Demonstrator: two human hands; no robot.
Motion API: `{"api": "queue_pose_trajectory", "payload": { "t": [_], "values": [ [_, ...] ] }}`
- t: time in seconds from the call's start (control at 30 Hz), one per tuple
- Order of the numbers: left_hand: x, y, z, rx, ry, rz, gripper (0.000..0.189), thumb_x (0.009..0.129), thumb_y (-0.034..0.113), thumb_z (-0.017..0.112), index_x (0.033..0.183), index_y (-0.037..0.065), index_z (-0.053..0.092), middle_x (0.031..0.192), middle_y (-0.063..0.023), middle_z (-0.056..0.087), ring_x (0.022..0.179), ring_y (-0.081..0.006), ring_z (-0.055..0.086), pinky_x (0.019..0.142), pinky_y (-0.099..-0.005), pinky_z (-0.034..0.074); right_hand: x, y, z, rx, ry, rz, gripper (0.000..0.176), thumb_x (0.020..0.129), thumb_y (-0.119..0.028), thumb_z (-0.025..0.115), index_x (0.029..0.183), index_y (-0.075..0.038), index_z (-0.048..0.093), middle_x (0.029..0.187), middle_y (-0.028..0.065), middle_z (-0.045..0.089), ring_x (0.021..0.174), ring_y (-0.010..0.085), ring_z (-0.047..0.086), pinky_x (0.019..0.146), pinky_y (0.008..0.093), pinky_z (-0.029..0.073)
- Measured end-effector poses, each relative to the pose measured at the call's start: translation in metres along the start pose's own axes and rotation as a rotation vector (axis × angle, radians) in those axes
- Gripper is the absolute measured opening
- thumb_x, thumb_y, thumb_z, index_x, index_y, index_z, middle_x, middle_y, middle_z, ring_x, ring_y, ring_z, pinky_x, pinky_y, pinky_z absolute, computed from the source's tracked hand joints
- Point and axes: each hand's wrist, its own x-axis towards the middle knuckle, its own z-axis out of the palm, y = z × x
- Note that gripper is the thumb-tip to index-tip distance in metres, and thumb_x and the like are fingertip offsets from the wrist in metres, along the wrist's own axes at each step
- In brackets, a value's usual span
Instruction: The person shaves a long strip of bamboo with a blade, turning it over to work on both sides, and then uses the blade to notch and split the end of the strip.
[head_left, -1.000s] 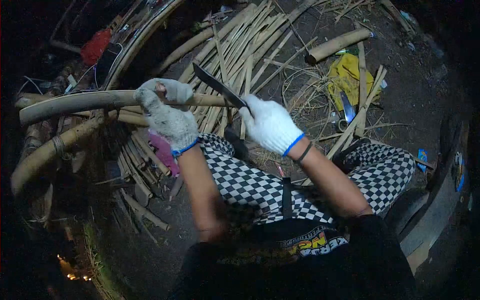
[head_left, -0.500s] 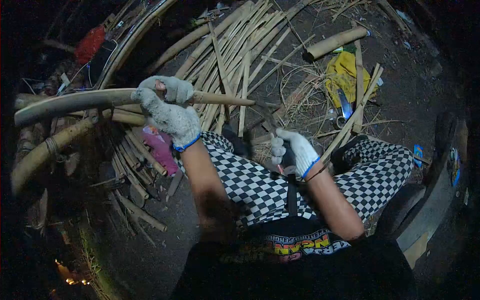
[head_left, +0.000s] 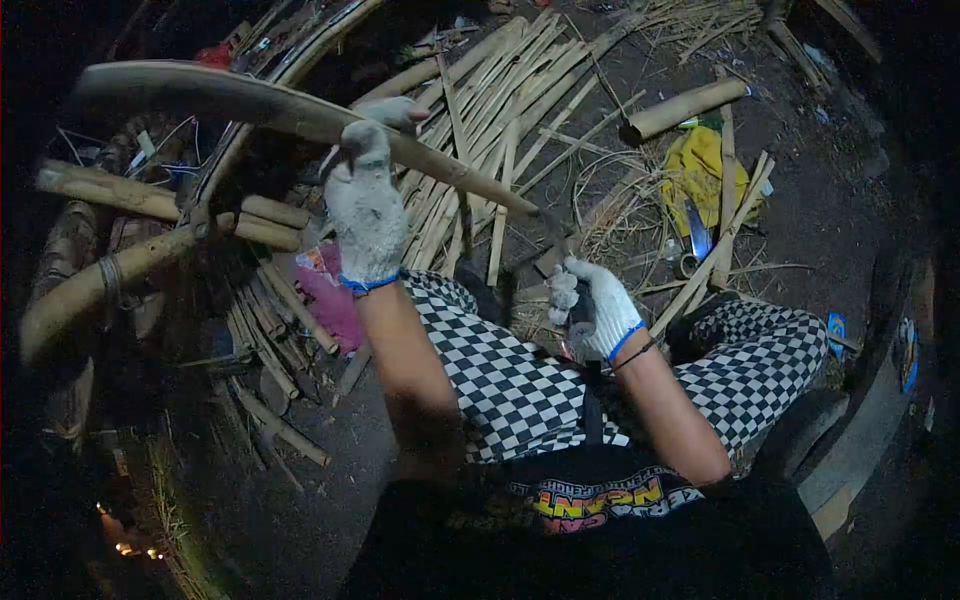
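Observation:
My left hand [head_left: 370,220], in a dirty white glove with a blue cuff, grips a long split bamboo piece [head_left: 270,105]. The bamboo slants from the upper left down toward my right hand [head_left: 598,308]. That hand, also gloved, is closed around a knife [head_left: 555,240]; its handle is mostly hidden by the fingers. The dark blade is at or very near the bamboo's narrow end; exact contact cannot be made out. My checkered trousers [head_left: 520,375] lie below both hands.
Several bamboo strips [head_left: 500,110] lie in a pile ahead. A thick bamboo tube [head_left: 690,108], a yellow cloth [head_left: 693,165] and a shiny blade [head_left: 699,235] are at the right. Bamboo poles [head_left: 110,290] stand left; small flames [head_left: 135,550] glow at the lower left.
My left hand has risen and turned, lifting the bamboo's wide end up and to the right. The bamboo now tilts more steeply. My right hand with the knife has barely moved.

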Motion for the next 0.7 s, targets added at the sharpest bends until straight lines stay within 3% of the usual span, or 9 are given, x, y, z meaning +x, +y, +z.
{"api": "queue_pose_trajectory", "payload": {
  "t": [0.07,0.13,0.2,0.23,0.3,0.47,0.53,0.67,0.7],
  "values": [
    [0.002,0.016,0.008,0.346,-0.062,-0.05,0.044,0.096,0.044,0.049,0.096,0.002,0.065,0.101,-0.0069,0.066,0.097,-0.0188,0.059,0.09,-0.0319,0.041,0.001,-0.002,0.002,-0.034,-0.083,-0.033,0.02,0.097,-0.023,0.045,0.08,-0.012,0.048,0.061,-0.0046,0.045,0.046,0.0094,0.04,0.047,0.0286,0.038],
    [0.004,0.019,-0.001,0.436,-0.091,-0.066,0.047,0.097,0.043,0.047,0.098,0.0,0.066,0.101,-0.0082,0.067,0.096,-0.0182,0.06,0.088,-0.0315,0.042,-0.009,-0.007,0.01,-0.063,-0.07,-0.013,0.02,0.097,-0.024,0.045,0.081,-0.012,0.048,0.06,-0.0052,0.045,0.045,0.0094,0.039,0.046,0.0285,0.037],
    [0.009,0.021,-0.012,1.288,-0.145,-0.449,0.044,0.097,0.04,0.049,0.105,0.0,0.066,0.101,-0.0082,0.067,0.098,-0.0168,0.059,0.088,-0.0315,0.044,-0.013,-0.011,0.014,-0.092,-0.058,0.006,0.02,0.097,-0.024,0.046,0.082,-0.012,0.048,0.06,-0.0057,0.044,0.044,0.0093,0.038,0.046,0.0283,0.037],
    [0.009,0.022,-0.008,1.287,-0.142,-0.447,0.044,0.097,0.04,0.049,0.105,0.0,0.066,0.101,-0.0082,0.067,0.098,-0.0168,0.059,0.088,-0.0315,0.044,-0.015,-0.013,0.013,-0.051,-0.12,0.048,0.02,0.097,-0.025,0.046,0.082,-0.012,0.048,0.06,-0.0063,0.043,0.044,0.0091,0.038,0.046,0.0282,0.036],
    [0.008,0.022,0.003,0.392,-0.055,-0.142,0.038,0.096,0.036,0.053,0.108,0.002,0.066,0.102,-0.0075,0.068,0.099,-0.0158,0.06,0.088,-0.0306,0.045,-0.014,-0.014,0.011,-0.068,-0.138,0.049,0.02,0.097,-0.025,0.047,0.084,-0.011,0.049,0.059,-0.0069,0.04,0.043,0.0085,0.037,0.045,0.0277,0.035],
    [0.015,0.025,0.011,0.401,-0.062,-0.161,0.034,0.095,0.032,0.056,0.109,0.003,0.066,0.103,-0.0058,0.067,0.097,-0.0146,0.06,0.088,-0.0288,0.046,-0.039,-0.007,0.045,0.029,-0.16,0.053,0.022,0.098,-0.028,0.046,0.089,-0.009,0.052,0.059,-0.0075,0.041,0.042,0.0076,0.036,0.043,0.0271,0.033],
    [0.018,0.027,0.015,0.369,-0.059,-0.175,0.035,0.095,0.033,0.056,0.109,0.003,0.066,0.103,-0.0053,0.067,0.096,-0.0142,0.06,0.088,-0.0285,0.046,-0.048,-0.01,0.054,-0.019,-0.5,0.154,0.024,0.098,-0.031,0.045,0.093,-0.009,0.054,0.058,-0.0074,0.04,0.039,0.0076,0.035,0.042,0.0268,0.032],
    [0.027,0.018,0.01,0.298,-0.108,-0.173,0.033,0.095,0.031,0.057,0.109,0.002,0.066,0.101,-0.0046,0.067,0.093,-0.0138,0.06,0.086,-0.0286,0.046,-0.055,-0.01,0.073,-0.049,-0.342,0.118,0.025,0.099,-0.032,0.044,0.095,-0.009,0.055,0.057,-0.0068,0.039,0.037,0.0083,0.032,0.041,0.0269,0.031],
    [0.032,0.015,0.007,0.306,-0.12,-0.144,0.033,0.095,0.03,0.057,0.109,0.002,0.066,0.101,-0.0046,0.067,0.092,-0.0136,0.061,0.086,-0.0287,0.047,-0.052,-0.01,0.067,-0.04,-0.412,0.111,0.025,0.099,-0.031,0.043,0.095,-0.009,0.054,0.057,-0.0065,0.039,0.038,0.0088,0.033,0.041,0.0273,0.032]
  ]
}}
